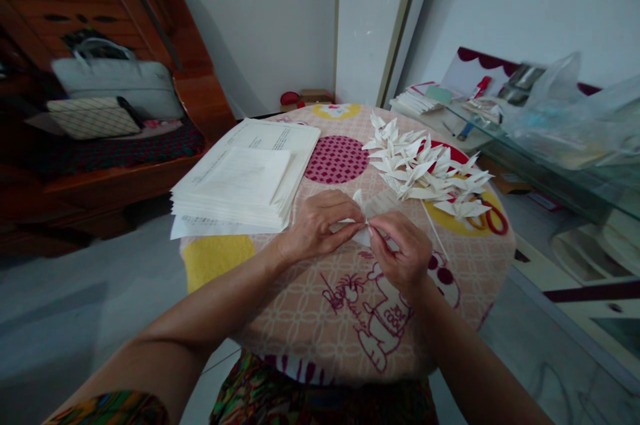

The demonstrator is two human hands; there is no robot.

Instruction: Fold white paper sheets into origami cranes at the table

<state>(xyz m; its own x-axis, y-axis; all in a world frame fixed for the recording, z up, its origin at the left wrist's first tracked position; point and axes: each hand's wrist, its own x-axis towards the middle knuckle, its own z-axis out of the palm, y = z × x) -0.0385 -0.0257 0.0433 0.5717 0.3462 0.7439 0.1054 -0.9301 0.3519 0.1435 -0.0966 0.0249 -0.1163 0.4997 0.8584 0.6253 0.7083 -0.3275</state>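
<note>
Both hands meet over the middle of a round table covered by a patterned cloth (280, 305). My left hand (323, 225) pinches a small white folded paper piece (361, 236) between thumb and fingers. From the other side my right hand (403, 248) grips the same piece, fingertips touching the left ones. Much of the paper is hidden behind the fingers. Just beyond the hands lies a heap of pointed, folded white paper shapes (415, 162). To the left rests a thick stack of printed paper sheets (235, 205), with smaller white sheets (245, 175) on top.
Scissors with red handles (496, 217) lie at the table's right edge, partly under the paper shapes. A thin white stick (436, 232) is beside my right hand. A glass-topped stand (560, 165) with plastic bags (555, 112) stands right; a wooden bench (195, 105) holds bags at left.
</note>
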